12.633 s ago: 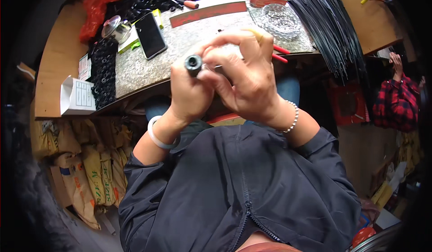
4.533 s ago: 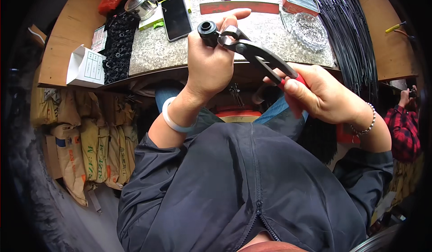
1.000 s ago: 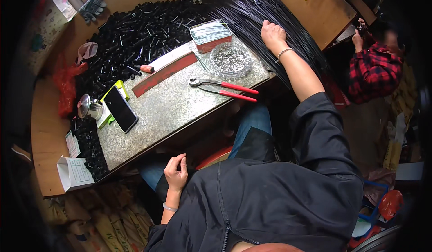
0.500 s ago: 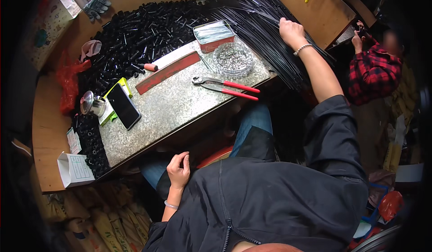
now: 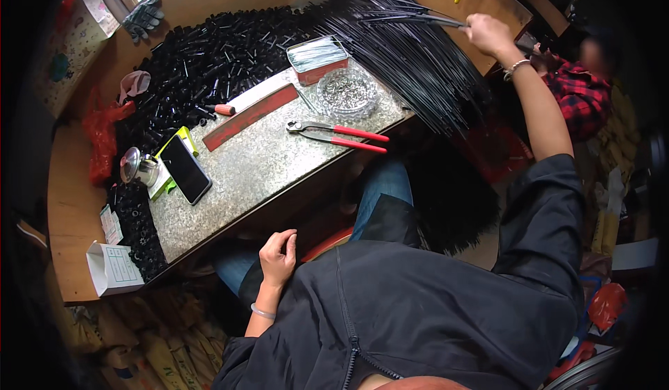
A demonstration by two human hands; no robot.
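Left to right, we have the phone (image 5: 185, 169) at nine o'clock; our left hand (image 5: 279, 258), curled in a loose fist at seven; pliers (image 5: 352, 131) at twelve; rods (image 5: 418, 19) at one, pinched in our right hand (image 5: 490, 35).

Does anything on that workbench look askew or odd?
Only mildly: the black strips in the right hand stick out crosswise over the bundle beneath. The phone lies askew across a yellow-green box.

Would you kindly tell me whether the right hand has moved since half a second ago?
Yes; the right hand, holding black strips, has moved rightward, farther from the red-sided tin.
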